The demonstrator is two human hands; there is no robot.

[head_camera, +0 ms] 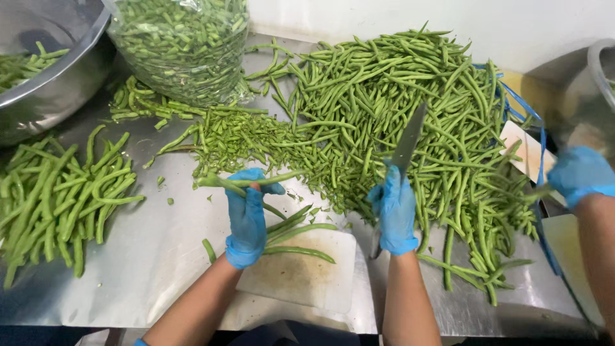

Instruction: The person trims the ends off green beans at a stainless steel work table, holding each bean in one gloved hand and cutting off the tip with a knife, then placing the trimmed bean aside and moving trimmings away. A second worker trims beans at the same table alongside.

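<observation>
Bare steel table [160,256] lies open at front left; bean heap [397,109] and steel bowl [45,70] block behind.

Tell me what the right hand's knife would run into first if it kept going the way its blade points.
The right hand holds the knife with its blade angled up and away, tip over the big pile of green beans. Going straight on, it would likely meet those beans first, though the blade's height above them is unclear.

green beans [246,181] | horizontal, pinched (few) | knife [408,139] | blade upright
</observation>
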